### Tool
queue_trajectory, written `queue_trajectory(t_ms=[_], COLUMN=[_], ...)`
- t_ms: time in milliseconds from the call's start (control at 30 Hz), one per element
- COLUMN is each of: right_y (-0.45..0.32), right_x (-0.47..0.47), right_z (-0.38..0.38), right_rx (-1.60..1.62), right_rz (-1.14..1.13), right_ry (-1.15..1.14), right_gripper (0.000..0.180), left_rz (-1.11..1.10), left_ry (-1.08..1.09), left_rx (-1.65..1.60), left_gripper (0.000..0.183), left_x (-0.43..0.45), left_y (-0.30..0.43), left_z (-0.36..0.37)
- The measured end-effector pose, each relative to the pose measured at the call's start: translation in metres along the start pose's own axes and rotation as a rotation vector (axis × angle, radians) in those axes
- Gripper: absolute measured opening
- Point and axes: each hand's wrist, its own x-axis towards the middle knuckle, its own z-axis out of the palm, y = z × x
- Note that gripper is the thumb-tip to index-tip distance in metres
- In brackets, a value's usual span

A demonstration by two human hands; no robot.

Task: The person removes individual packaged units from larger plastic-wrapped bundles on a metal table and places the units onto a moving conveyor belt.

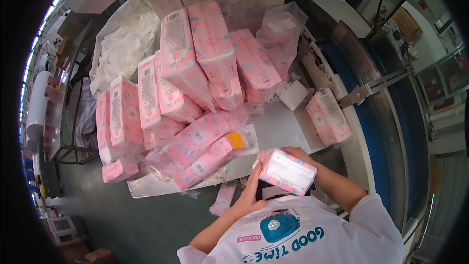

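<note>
Between my two hands, close to my chest, is a pink and white tissue pack with a floral print. My left hand grips its left side, where clear film is bunched. Behind the pack's upper right side, my right hand is partly hidden. Beyond them lies a metal table. Flat pink printed wrappers lie on it, one with an orange patch. Pink tissue packs are stacked behind the wrappers. One more pack leans at the table's right side.
White scraps fill a large bag at the back left. A blue conveyor belt with a metal bracket runs along the right. A pink pack lies below the table's front edge. A white block rests near the stack.
</note>
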Motion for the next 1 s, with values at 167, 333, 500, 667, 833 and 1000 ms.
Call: queue_trajectory(t_ms=[167,333,500,667,833,1000], right_y=[-0.013,-0.078,-0.143,-0.137,-0.129,-0.13], right_x=[0.007,-0.005,-0.042,-0.02,-0.008,-0.019], right_z=[0.043,0.038,0.008,0.005,0.004,0.013], right_rx=[0.826,0.224,-0.413,-0.501,-0.504,-0.462], right_rz=[0.128,-0.3,-0.529,-0.364,-0.366,-0.6], right_ry=[0.009,0.185,0.024,-0.008,-0.082,0.026], right_gripper=[0.033,0.034,0.032,0.026,0.025,0.018], left_rz=[-0.221,-0.178,0.018,0.073,-0.012,0.143], left_ry=[0.311,0.077,0.106,0.012,0.002,0.055], left_rx=[-0.083,-0.194,-0.056,-0.049,-0.063,0.017], left_gripper=[0.038,0.038,0.033,0.022,0.015,0.012], left_x=[0.051,0.058,0.049,0.058,0.061,0.067], left_y=[-0.061,-0.049,-0.036,-0.016,-0.015,-0.025], left_z=[-0.032,-0.058,-0.05,-0.044,-0.039,-0.033])
